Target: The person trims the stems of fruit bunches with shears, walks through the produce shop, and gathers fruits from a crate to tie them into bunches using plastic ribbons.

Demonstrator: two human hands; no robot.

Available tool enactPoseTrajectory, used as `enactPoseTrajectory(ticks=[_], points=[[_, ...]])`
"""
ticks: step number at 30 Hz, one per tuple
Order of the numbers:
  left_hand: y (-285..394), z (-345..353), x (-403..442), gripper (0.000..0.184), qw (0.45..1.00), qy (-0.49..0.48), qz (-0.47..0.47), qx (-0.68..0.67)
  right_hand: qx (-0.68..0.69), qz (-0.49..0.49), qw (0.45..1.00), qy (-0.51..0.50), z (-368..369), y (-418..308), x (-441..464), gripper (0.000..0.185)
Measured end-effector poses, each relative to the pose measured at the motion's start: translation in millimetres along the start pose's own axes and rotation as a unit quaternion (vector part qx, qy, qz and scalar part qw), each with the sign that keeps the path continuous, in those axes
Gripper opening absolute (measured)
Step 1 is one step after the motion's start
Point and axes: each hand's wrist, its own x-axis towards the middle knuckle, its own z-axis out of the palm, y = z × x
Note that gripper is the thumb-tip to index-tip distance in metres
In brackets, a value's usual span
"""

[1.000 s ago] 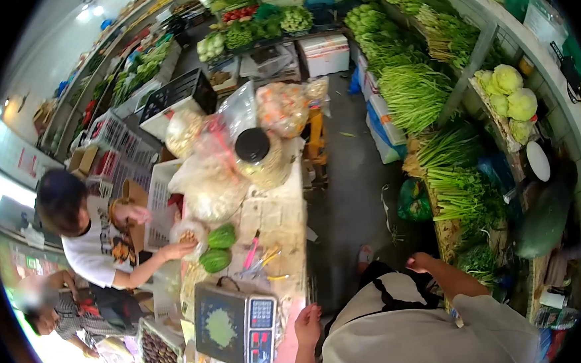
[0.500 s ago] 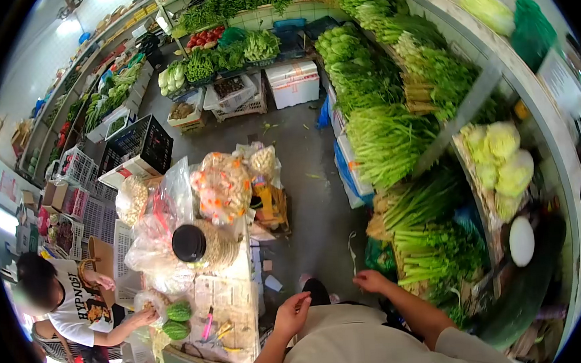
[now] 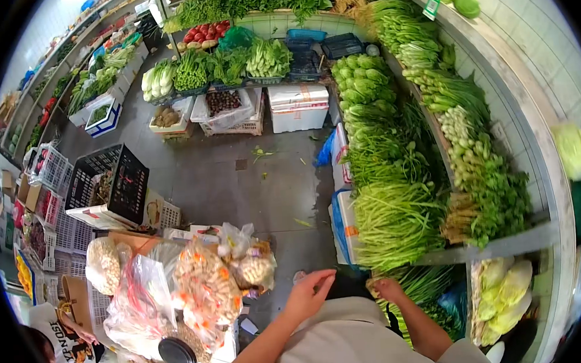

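My left hand (image 3: 311,295) is in front of my body, above the gap beside the goods table. Its fingers are loosely stretched out, and nothing shows in it. My right hand (image 3: 389,291) hangs close to the vegetable shelf, with its fingers curled in and no object visible. Nearest to it are long green leafy stalks (image 3: 399,225) and dark green scallion-like leaves (image 3: 430,289). Left of my left hand lie a clear bag of pale pieces with orange marks (image 3: 207,286) and a smaller bag (image 3: 254,267). A jar's black lid (image 3: 176,353) shows below them.
A person (image 3: 64,348) in a printed white shirt stands at the lower left. A black crate (image 3: 108,186) and white foam boxes (image 3: 299,108) stand on the grey floor (image 3: 251,184). Vegetable shelves line the right and back, with a metal bar (image 3: 488,252) crossing the right one.
My view has shifted forward along the aisle; the table and the other person now appear lower. My left hand's fingers have straightened, and my right hand is nearer the shelf greens.
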Motion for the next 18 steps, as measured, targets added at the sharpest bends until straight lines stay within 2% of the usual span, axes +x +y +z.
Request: enactPoseTrajectory(ticks=[1, 2, 4, 8, 9, 10, 11, 12, 14, 17, 18], points=[[7, -11, 22, 0.026, 0.999, 0.007, 0.043, 0.031, 0.08, -0.013, 0.996, 0.043, -12, -30, 10, 0.031], [10, -20, 44, 0.026, 0.999, 0.017, 0.04, 0.031, 0.157, -0.029, 0.984, 0.084, -25, -64, 24, 0.032], [11, -39, 80, 0.026, 0.996, 0.08, -0.003, -0.027, 0.136, -0.053, 0.986, 0.084, -48, -124, 54, 0.032], [-22, -78, 135, 0.027, 0.976, 0.212, -0.033, -0.042, -0.016, -0.113, 0.993, 0.009, -85, -219, 162, 0.031], [-26, -90, 143, 0.028, 0.969, 0.241, -0.062, -0.012, -0.077, -0.153, 0.985, -0.014, -92, -237, 201, 0.031], [-29, -99, 149, 0.028, 0.959, 0.267, -0.093, 0.017, -0.135, -0.193, 0.971, -0.037, -99, -257, 237, 0.031], [-36, -105, 151, 0.028, 0.951, 0.291, -0.103, 0.015, -0.232, -0.263, 0.937, -0.007, -108, -278, 269, 0.032], [-48, -111, 155, 0.029, 0.933, 0.337, -0.127, 0.014, -0.338, -0.264, 0.903, -0.001, -120, -329, 272, 0.036], [-59, -112, 159, 0.03, 0.902, 0.407, -0.144, 0.005, -0.314, -0.272, 0.909, -0.017, -135, -403, 298, 0.034], [-62, -119, 183, 0.031, 0.829, 0.514, -0.212, -0.049, -0.156, -0.189, 0.955, -0.165, -149, -529, 335, 0.03], [-49, -120, 189, 0.031, 0.809, 0.541, -0.226, -0.043, -0.202, -0.216, 0.94, -0.172, -153, -554, 363, 0.03]])
